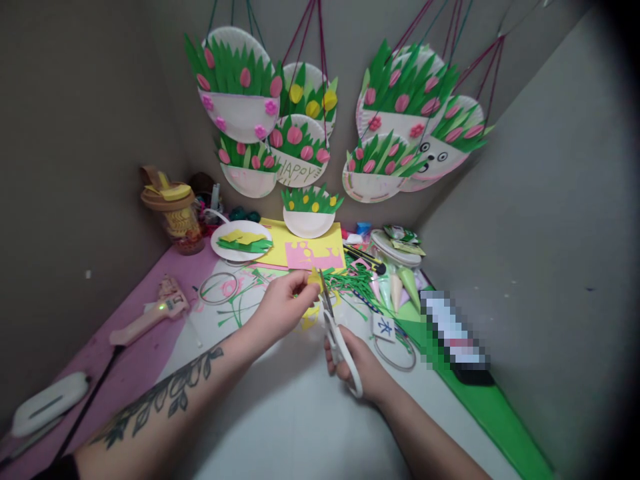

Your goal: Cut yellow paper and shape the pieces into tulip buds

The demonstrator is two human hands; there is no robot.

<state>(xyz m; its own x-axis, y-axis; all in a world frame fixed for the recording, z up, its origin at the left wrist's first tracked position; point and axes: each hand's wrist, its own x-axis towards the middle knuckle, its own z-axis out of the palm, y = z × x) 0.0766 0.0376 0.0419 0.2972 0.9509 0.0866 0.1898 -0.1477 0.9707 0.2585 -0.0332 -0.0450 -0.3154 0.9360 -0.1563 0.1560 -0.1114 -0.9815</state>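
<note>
My left hand (289, 301) pinches a small piece of yellow paper (315, 279) between thumb and fingers above the white work surface. In my right hand (361, 363) is a pair of white-handled scissors (340, 340), pointing away from me. The blades come up right beside the yellow paper; whether they are cutting into it I cannot make out. Below and behind the hands lie yellow paper offcuts (313, 317) and a heap of thin green paper strips (345, 283). A pink sheet with cut-outs (315, 255) rests on a yellow sheet (273, 233) farther back.
Paper-plate baskets with paper tulips (240, 113) hang along the wall. At left are a glue gun (155, 317) with a lit green light, a drink cup (177, 220) and a paper plate (217, 243) holding paper pieces. A phone (457, 340) and piping bags (403, 287) are at right.
</note>
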